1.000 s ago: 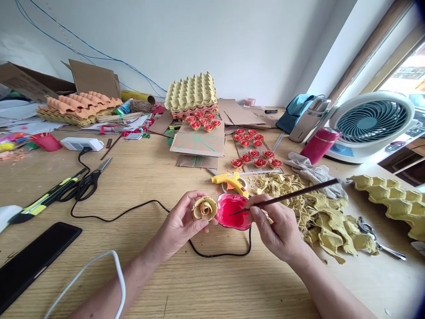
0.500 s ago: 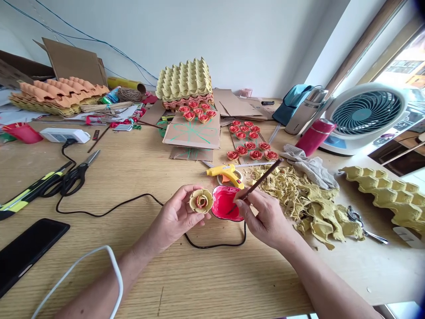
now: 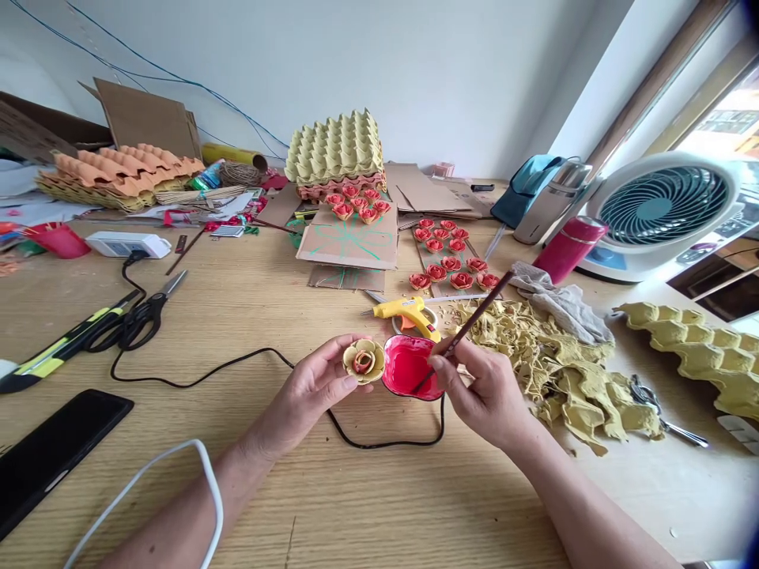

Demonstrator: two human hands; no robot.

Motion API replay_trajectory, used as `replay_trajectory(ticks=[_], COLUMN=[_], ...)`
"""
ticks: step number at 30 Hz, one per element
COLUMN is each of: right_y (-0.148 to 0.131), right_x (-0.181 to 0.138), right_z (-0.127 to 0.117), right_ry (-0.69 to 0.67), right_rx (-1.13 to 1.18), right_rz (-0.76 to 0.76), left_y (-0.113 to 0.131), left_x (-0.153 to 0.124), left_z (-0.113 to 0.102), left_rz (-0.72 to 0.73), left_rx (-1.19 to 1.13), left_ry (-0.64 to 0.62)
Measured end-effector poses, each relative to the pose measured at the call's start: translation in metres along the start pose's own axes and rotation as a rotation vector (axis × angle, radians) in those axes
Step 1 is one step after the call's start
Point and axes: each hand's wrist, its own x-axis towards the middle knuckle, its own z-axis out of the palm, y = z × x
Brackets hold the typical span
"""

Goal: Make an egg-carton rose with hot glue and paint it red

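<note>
My left hand (image 3: 317, 383) is closed around the underside of a yellow egg-carton rose (image 3: 364, 362), whose opening faces up; some red shows on its inner petals. Just right of it stands a small dish of red paint (image 3: 409, 367). In a pinch, my right hand (image 3: 483, 387) holds a dark-handled paintbrush (image 3: 477, 312) slanting down, its tip in the paint. Behind the dish lies a yellow glue gun (image 3: 406, 310). Red-painted roses (image 3: 454, 265) sit on cardboard further back, with several more on another cardboard piece (image 3: 349, 237).
Torn egg-carton scraps (image 3: 569, 371) and a yellow egg tray (image 3: 693, 340) are on the right, below a fan (image 3: 664, 209) and a red flask (image 3: 569, 249). Black scissors (image 3: 142, 316), a utility knife (image 3: 59, 348) and a phone (image 3: 59, 454) lie left. A black cable (image 3: 207, 371) crosses the table.
The whole view has shifted slightly. The rose in my left hand has tilted a little, and the brush has moved slightly within the dish.
</note>
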Motion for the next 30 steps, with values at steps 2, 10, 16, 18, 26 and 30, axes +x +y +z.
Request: replay_trajectory(ticks=[2, 10, 16, 18, 26, 30], right_y=[0.001, -0.008, -0.021, -0.023, -0.024, -0.021], right_x=[-0.002, -0.008, -0.005, -0.005, -0.007, -0.009], right_z=[-0.002, -0.002, 0.007, 0.009, 0.014, 0.015], right_ry=[0.066, 0.372, 0.291, 0.263, 0.235, 0.242], right_rx=[0.032, 0.457, 0.697, 0.732, 0.707, 0.589], right_rz=[0.008, 0.128, 0.209, 0.214, 0.203, 0.165], left_y=[0.002, -0.002, -0.005, -0.006, -0.007, -0.006], left_x=[0.000, 0.001, 0.000, -0.001, -0.001, 0.000], left_z=[0.000, -0.002, 0.000, 0.001, 0.004, 0.005], left_rz=[-0.023, -0.132, -0.151, -0.157, -0.177, -0.161], left_rx=[-0.062, -0.220, -0.224, -0.250, -0.282, -0.284], left_ry=[-0.021, -0.113, -0.166, -0.169, -0.170, -0.160])
